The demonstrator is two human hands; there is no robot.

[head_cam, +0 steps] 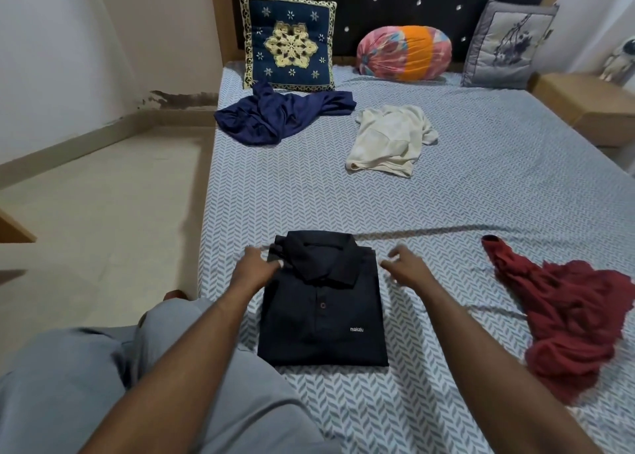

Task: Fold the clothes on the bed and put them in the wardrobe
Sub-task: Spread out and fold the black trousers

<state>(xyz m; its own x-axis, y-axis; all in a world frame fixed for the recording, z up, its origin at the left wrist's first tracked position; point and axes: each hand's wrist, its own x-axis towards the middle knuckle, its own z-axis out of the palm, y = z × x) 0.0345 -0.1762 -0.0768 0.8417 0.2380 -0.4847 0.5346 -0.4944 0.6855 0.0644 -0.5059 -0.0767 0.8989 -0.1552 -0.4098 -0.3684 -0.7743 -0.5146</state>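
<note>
Navy polo shirt (323,302), folded square, sitting dead between the hands, collar end away from the body.

Left hand (256,268) first: fingers laid loosely on the collar-side shoulder, no clear pinch. Right hand (407,264) just off the opposite top corner, fingers spread, holding nothing. Long axis running straight ahead, left hand the nearer. Looks set for a two-handed lift, wardrobe not in view. Count on the bed (481,195): one folded, three unfolded. Blue garment (281,115) far ahead of the left hand, white tee (390,140) far ahead of the right, red garment (577,312) out past the right.
</note>
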